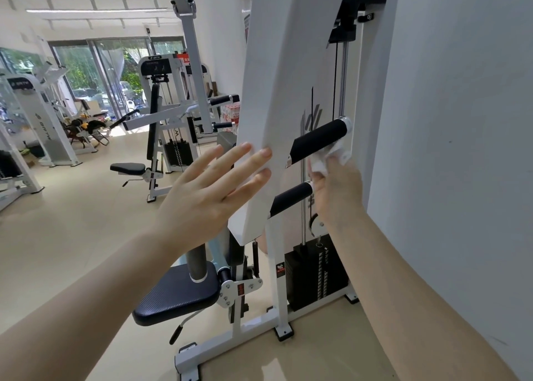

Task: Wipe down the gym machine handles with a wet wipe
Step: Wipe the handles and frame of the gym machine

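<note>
while the left hand is lying flat and open-fingered against the white machine arm, the right hand is pinching a wet wipe against the upper black handle.

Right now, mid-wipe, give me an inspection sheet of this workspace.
Surface: beige floor, bare near the machine.
Job's things: white wet wipe pressed under the upper handle; lower handle not touched.
Clutter: nothing seen.
Hands: right hand grips the wipe; left hand open, fingers flat on the white machine arm.
Cables: black cable runs down toward the weight stack.
Surroundings: padded seat below, wall at right, other machines behind.
</note>
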The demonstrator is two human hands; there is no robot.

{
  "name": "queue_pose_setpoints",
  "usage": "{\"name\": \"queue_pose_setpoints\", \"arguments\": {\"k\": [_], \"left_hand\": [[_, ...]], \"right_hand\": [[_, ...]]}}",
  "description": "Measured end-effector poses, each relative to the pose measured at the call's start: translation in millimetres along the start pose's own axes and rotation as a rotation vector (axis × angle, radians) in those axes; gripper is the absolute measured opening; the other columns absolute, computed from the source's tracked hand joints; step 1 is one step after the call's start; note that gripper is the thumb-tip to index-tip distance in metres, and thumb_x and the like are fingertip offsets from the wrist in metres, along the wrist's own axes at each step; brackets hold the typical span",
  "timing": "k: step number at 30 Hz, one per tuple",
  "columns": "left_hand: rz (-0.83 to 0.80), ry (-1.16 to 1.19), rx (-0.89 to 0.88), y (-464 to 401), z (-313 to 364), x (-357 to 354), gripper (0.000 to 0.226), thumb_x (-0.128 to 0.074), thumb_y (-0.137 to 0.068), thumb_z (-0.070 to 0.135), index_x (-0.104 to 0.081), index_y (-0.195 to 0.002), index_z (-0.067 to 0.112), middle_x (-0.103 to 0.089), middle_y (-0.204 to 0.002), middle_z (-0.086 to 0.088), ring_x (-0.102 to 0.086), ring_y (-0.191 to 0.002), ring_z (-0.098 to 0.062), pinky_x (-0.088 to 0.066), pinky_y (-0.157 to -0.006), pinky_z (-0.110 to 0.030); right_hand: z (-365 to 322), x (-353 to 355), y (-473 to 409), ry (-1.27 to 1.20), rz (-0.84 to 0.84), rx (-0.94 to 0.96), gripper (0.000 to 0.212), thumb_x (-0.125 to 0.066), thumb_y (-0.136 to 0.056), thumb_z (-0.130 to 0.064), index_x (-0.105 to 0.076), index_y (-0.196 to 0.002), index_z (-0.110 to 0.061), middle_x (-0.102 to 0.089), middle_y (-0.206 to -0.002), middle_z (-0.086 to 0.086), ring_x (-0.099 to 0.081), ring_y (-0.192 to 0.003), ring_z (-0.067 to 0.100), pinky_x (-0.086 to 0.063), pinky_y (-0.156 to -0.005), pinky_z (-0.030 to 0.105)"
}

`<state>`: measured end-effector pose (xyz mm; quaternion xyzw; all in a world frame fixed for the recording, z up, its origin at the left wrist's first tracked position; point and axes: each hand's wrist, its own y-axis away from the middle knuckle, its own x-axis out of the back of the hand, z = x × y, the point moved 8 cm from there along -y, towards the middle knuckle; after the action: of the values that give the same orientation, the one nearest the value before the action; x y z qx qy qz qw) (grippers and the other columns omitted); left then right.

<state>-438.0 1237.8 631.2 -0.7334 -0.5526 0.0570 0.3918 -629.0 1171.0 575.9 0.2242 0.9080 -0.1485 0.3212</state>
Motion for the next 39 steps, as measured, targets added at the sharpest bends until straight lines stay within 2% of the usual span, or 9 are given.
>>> {"name": "queue_pose_setpoints", "arguments": {"k": [7,10,15,19,24,28,33,36,39], "left_hand": [[0.036,0.002,-0.005,-2,0,4,0.054,-0.053,-0.082,-0.011,-0.048,-0.13,0.012,-0.035,-0.143,-0.007,-0.037,-0.132,-0.027,-0.035,-0.106,-0.046],[0.021,-0.004,-0.018,0,1,2,0.052,-0.055,-0.084,-0.008,-0.046,-0.131,0.012,-0.034,-0.144,-0.008,-0.035,-0.132,-0.028,-0.034,-0.106,-0.047],[0.008,0.004,-0.016,0,1,1,0.053,-0.054,-0.084,-0.007,-0.045,-0.133,0.012,-0.033,-0.144,-0.008,-0.034,-0.133,-0.028,-0.033,-0.107,-0.047],[-0.014,0.012,-0.012,1,1,0,0.053,-0.054,-0.085,-0.005,-0.043,-0.134,0.012,-0.032,-0.145,-0.009,-0.033,-0.134,-0.029,-0.032,-0.108,-0.047],[-0.004,0.045,-0.006,-1,3,3,0.052,-0.051,-0.084,-0.01,-0.043,-0.133,0.009,-0.032,-0.144,-0.011,-0.033,-0.134,-0.03,-0.023,-0.114,-0.039],[0.012,0.061,-0.008,-4,5,7,0.039,-0.042,-0.093,-0.005,-0.047,-0.129,0.008,-0.035,-0.141,-0.012,-0.036,-0.131,-0.03,-0.024,-0.113,-0.036],[0.013,0.079,0.007,-4,8,8,0.045,-0.046,-0.088,-0.01,-0.047,-0.13,0.008,-0.035,-0.142,-0.011,-0.035,-0.132,-0.03,-0.029,-0.109,-0.037],[0.02,0.092,0.01,-5,10,10,0.041,-0.044,-0.091,-0.007,-0.047,-0.129,0.008,-0.035,-0.141,-0.011,-0.035,-0.131,-0.029,-0.029,-0.107,-0.037],[0.028,0.103,0.013,-6,11,11,0.035,-0.042,-0.095,-0.004,-0.048,-0.127,0.008,-0.036,-0.14,-0.011,-0.037,-0.13,-0.029,-0.029,-0.106,-0.038]], "right_hand": [[-10,-32,36,1.0,-0.191,0.88,0.044,-0.031,-0.099,-0.02,-0.034,-0.142,-0.013,-0.028,-0.151,0.003,-0.013,-0.142,0.016,-0.019,-0.116,0.044],[-14,-43,39,1.142,-0.333,1.095,0.043,-0.036,-0.092,-0.015,-0.046,-0.133,-0.007,-0.046,-0.141,0.01,-0.028,-0.138,0.025,-0.025,-0.112,0.045],[-38,-42,20,1.203,-0.142,1.138,0.036,-0.038,-0.089,-0.012,-0.057,-0.119,-0.008,-0.06,-0.124,0.007,-0.042,-0.13,0.032,-0.032,-0.108,0.055],[-24,-57,39,1.226,-0.436,1.278,0.036,-0.04,-0.089,-0.008,-0.056,-0.121,-0.007,-0.058,-0.124,0.009,-0.042,-0.129,0.027,-0.035,-0.109,0.047],[-39,-32,15,1.143,-0.195,1.12,0.042,-0.031,-0.091,-0.014,-0.058,-0.121,-0.002,-0.055,-0.131,0.013,-0.039,-0.132,0.032,-0.039,-0.104,0.05],[-20,-40,39,1.195,-0.449,1.308,0.041,-0.04,-0.088,-0.001,-0.053,-0.128,-0.004,-0.05,-0.137,0.01,-0.039,-0.131,0.027,-0.04,-0.105,0.048],[-55,15,-3,0.791,0.179,0.695,0.033,-0.034,-0.097,-0.006,-0.055,-0.123,-0.005,-0.063,-0.103,0.003,-0.06,-0.086,0.007,-0.046,-0.089,0.016],[-10,16,-18,-0.002,-0.009,0.02,0.022,-0.037,-0.098,-0.01,-0.054,-0.111,-0.006,-0.058,-0.097,0.014,-0.06,-0.08,0.018,-0.047,-0.099,0.035],[14,-11,0,-0.492,-0.229,-0.265,0.015,-0.037,-0.096,-0.004,-0.046,-0.109,-0.004,-0.061,-0.097,0.016,-0.064,-0.079,0.017,-0.055,-0.087,0.034]]}}
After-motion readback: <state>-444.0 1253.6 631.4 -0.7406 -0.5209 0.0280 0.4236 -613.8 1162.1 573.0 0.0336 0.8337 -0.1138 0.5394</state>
